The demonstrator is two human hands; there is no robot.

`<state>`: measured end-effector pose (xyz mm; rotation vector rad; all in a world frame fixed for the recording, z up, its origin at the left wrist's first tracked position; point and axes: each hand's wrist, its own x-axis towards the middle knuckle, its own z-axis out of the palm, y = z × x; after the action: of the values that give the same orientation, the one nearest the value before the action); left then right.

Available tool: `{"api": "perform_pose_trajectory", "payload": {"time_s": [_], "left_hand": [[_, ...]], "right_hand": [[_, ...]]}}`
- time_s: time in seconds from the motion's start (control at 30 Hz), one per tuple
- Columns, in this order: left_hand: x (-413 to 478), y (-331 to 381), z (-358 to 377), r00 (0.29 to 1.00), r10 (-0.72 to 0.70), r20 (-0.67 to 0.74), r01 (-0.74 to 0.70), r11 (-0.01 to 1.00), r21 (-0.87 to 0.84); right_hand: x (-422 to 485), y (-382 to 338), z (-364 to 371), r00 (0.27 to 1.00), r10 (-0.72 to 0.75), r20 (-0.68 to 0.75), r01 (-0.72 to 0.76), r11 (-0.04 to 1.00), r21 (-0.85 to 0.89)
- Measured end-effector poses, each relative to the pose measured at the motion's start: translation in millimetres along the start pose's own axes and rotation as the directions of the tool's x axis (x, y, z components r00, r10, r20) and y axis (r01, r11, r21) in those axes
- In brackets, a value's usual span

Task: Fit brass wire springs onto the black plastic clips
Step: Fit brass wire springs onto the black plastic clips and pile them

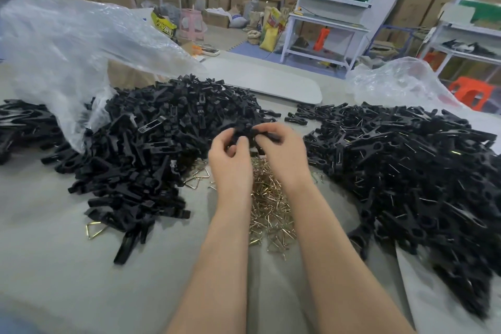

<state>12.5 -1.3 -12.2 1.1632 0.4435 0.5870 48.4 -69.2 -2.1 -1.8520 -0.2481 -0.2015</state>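
Heaps dominate the grey surface [54, 266]. On the left is a big mound of bare black plastic clips [151, 138], spilling out from a crumpled clear plastic bag [67, 43]. On the right is an equally large mound of fitted clips [406, 165] with brass wire glinting through, so roughly half looks done and half is left. A second clear bag [401, 84] sits behind, contents unclear. Between the forearms lies the loose pile of brass wire springs [271, 211]. Above it, left hand [230, 154] and right hand [282, 149] both pinch one black clip [250, 130], fingers curled round it; whether its spring is on, I cannot tell.
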Motion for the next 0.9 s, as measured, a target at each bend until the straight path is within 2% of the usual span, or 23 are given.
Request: {"api": "perform_pose_trajectory", "payload": {"time_s": [0.07,0.13,0.23,0.33,0.43,0.5,0.57,0.67,0.8,0.9], "left_hand": [[-8,1,4,0.971,0.029,0.236,-0.054,0.993,0.102],[-13,2,7,0.917,0.075,0.392,-0.155,0.972,0.178],[-18,0,9,0.836,0.097,0.540,-0.294,0.911,0.291],[-21,-5,10,0.804,0.059,0.591,-0.364,0.835,0.413],[-20,-9,10,0.822,0.069,0.565,-0.396,0.782,0.481],[-18,-9,10,0.865,0.057,0.498,-0.331,0.811,0.483],[-16,-9,10,0.904,0.018,0.427,-0.224,0.870,0.438],[-15,-8,10,0.927,-0.033,0.375,-0.099,0.940,0.327],[-15,-6,7,0.913,-0.096,0.396,0.047,0.990,0.131],[-14,-6,5,0.912,-0.096,0.398,0.049,0.991,0.126]], "right_hand": [[-8,-3,-14,1.000,0.012,-0.023,-0.010,0.995,0.102],[-16,-2,-28,0.997,0.041,-0.072,-0.027,0.983,0.180],[-28,5,-47,0.982,0.167,-0.083,-0.118,0.902,0.415],[-38,17,-57,0.971,0.231,-0.066,-0.172,0.858,0.484],[-41,24,-64,0.973,0.190,-0.133,-0.131,0.924,0.359],[-41,28,-70,0.977,0.099,-0.190,-0.082,0.992,0.094],[-43,30,-72,0.981,0.043,-0.188,-0.062,0.994,-0.093],[-46,30,-69,0.986,0.004,-0.166,-0.041,0.975,-0.217],[-44,33,-68,0.983,0.010,-0.182,-0.062,0.957,-0.282],[-43,36,-70,0.978,0.030,-0.205,-0.093,0.947,-0.309]]}}
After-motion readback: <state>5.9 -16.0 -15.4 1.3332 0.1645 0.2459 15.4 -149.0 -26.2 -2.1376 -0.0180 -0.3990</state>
